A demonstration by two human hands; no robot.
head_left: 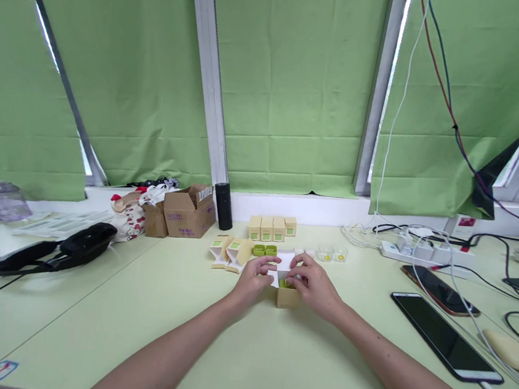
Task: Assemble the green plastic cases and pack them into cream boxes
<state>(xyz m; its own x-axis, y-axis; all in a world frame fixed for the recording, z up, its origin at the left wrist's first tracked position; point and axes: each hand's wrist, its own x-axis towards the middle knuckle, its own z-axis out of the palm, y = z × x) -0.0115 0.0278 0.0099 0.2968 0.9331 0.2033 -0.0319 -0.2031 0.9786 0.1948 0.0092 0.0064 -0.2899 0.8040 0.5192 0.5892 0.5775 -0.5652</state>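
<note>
A small open cardboard box [288, 299] stands on the table between my two hands, its white inner flaps raised. Inside it shows something green [283, 283], partly hidden by my fingers; it looks like the small green containers [265, 250] behind. My left hand [256, 276] is at the box's left side, thumb and fingers closed about a white flap. From the right, my right hand [315, 283] reaches over the opening, its fingertips pinched at the green piece. Two opened kraft cartons [231, 253] lie left of the green containers. Clear round cases with yellow centres [332, 253] sit behind my right hand.
Several closed small cartons [272, 228] line up at the back, near a black cylinder [223, 206] and a brown cardboard box [189, 212]. A black pouch [59, 249] lies left. Phones [446, 337], cables and a white power strip [426, 256] occupy the right side.
</note>
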